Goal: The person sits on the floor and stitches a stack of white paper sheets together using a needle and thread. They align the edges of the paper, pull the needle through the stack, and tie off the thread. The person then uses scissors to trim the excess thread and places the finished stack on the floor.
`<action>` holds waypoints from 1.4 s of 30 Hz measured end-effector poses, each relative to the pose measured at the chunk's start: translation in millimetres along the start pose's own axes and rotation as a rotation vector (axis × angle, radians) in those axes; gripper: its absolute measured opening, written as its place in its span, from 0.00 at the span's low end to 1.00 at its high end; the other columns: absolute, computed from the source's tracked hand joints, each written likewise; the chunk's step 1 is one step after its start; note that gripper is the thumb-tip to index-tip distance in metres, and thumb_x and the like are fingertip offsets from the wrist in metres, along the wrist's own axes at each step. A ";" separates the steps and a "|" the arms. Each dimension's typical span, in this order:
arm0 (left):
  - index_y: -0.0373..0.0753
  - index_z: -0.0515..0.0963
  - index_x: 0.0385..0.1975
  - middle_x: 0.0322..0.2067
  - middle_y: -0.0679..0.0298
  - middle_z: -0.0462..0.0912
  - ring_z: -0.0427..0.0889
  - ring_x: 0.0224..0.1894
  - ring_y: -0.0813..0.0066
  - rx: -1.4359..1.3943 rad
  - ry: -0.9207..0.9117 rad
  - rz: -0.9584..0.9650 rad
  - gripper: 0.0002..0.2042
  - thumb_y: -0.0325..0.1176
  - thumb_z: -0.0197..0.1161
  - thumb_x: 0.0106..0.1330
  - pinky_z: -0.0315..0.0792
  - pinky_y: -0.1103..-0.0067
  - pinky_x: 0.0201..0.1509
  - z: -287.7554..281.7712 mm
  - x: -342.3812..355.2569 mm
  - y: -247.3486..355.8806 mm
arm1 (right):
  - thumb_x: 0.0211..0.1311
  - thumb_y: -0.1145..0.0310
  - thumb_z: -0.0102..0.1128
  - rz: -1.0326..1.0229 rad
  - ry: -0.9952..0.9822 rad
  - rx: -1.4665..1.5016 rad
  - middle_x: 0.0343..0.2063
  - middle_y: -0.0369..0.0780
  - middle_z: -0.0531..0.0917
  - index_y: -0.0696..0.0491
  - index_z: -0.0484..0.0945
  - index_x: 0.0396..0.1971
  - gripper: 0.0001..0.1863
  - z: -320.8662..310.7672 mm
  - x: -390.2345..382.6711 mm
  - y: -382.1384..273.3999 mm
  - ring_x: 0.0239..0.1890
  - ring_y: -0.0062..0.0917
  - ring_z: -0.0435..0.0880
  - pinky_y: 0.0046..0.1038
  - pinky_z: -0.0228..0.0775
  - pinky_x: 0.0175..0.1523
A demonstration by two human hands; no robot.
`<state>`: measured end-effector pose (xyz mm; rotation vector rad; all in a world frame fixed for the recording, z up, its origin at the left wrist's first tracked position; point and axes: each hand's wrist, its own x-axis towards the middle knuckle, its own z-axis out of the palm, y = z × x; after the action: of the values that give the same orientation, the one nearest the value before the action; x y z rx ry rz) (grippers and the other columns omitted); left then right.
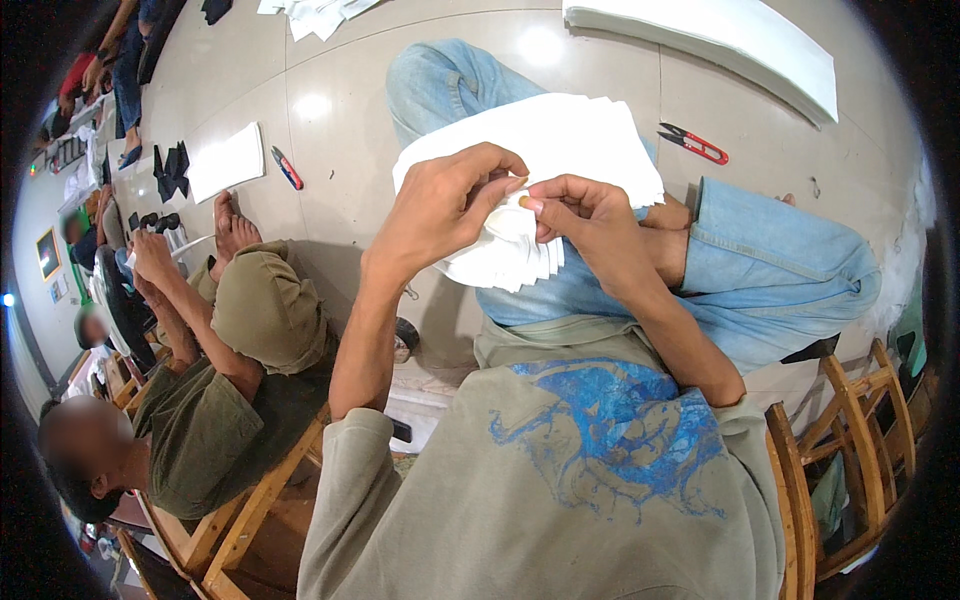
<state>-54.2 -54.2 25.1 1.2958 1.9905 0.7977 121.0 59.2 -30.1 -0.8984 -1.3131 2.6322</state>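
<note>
Both hands are up in front of us, close together over our lap. Our left hand [432,205] comes in from the left, thumb and index finger closed to a narrow pinch on the near edge of the white cloth stack [565,130]. Our right hand [592,218] mirrors it, thumb and bent index pinching the same edge just beside. Fingertips nearly meet; we can't tell how many layers sit between them.

Stack location: across our crossed legs, on the light blue jeans [800,255], layers fanned along the near and right edges. Our bare foot shows just right of it.

Floor, right: red-handled snips [705,148], apart from the stack. Beyond, a long white fabric pile [715,45]. Floor, left: second snips [288,168] near a smaller white pile [226,162], with black pieces [170,173] beside that.

To our left we see a co-worker in a dark green shirt [205,430], seated, knee raised, both hands on a narrow white strip [193,246]. More people sit or stand farther off, left. Wooden frames [862,440] stand close by on our right.
</note>
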 end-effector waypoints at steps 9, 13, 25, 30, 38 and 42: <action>0.35 0.84 0.39 0.30 0.61 0.84 0.81 0.28 0.73 0.070 -0.049 0.097 0.04 0.25 0.67 0.67 0.75 0.75 0.34 -2.8 2.2 0.8 | 0.71 0.69 0.67 -0.007 0.002 -0.015 0.34 0.38 0.88 0.62 0.85 0.45 0.11 0.2 0.9 -0.9 0.32 0.15 0.84 0.18 0.79 0.40; 0.34 0.80 0.42 0.28 0.58 0.81 0.82 0.29 0.72 0.116 0.016 0.069 0.06 0.22 0.63 0.68 0.75 0.75 0.35 1.9 -0.4 -3.2 | 0.71 0.69 0.67 0.015 -0.004 -0.029 0.33 0.38 0.87 0.62 0.85 0.44 0.11 0.3 0.4 -1.1 0.33 0.14 0.83 0.18 0.79 0.40; 0.36 0.73 0.31 0.33 0.61 0.79 0.78 0.29 0.77 -0.663 0.647 -0.122 0.15 0.38 0.53 0.80 0.72 0.80 0.32 -3.2 -27.5 -28.0 | 0.69 0.75 0.62 -0.454 -0.291 -0.466 0.36 0.42 0.87 0.61 0.84 0.44 0.08 33.9 -18.6 3.1 0.38 0.27 0.86 0.25 0.76 0.44; 0.39 0.84 0.35 0.36 0.64 0.83 0.79 0.38 0.71 0.073 0.402 0.088 0.07 0.30 0.73 0.60 0.71 0.73 0.42 11.0 -15.0 -11.8 | 0.59 0.76 0.65 -0.621 0.094 -0.848 0.43 0.44 0.79 0.56 0.78 0.49 0.17 12.4 -7.5 2.1 0.46 0.40 0.80 0.39 0.73 0.50; 0.43 0.84 0.28 0.42 0.63 0.84 0.79 0.43 0.64 0.192 0.294 0.214 0.05 0.32 0.73 0.53 0.67 0.69 0.48 10.1 -20.4 -17.7 | 0.52 0.77 0.66 -0.668 0.104 -0.960 0.38 0.42 0.76 0.52 0.71 0.36 0.14 4.6 -8.2 10.1 0.41 0.38 0.76 0.39 0.65 0.45; 0.44 0.82 0.28 0.43 0.63 0.85 0.78 0.44 0.64 0.141 0.293 0.245 0.07 0.29 0.68 0.47 0.65 0.68 0.50 9.9 -20.9 -20.2 | 0.56 0.75 0.68 -0.529 0.167 -0.736 0.30 0.41 0.75 0.53 0.71 0.33 0.12 7.7 -6.6 12.8 0.35 0.37 0.75 0.38 0.65 0.43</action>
<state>-51.0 -79.0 7.2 1.6050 2.1730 1.0289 124.9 43.5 -33.0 -0.6601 -2.1428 1.6480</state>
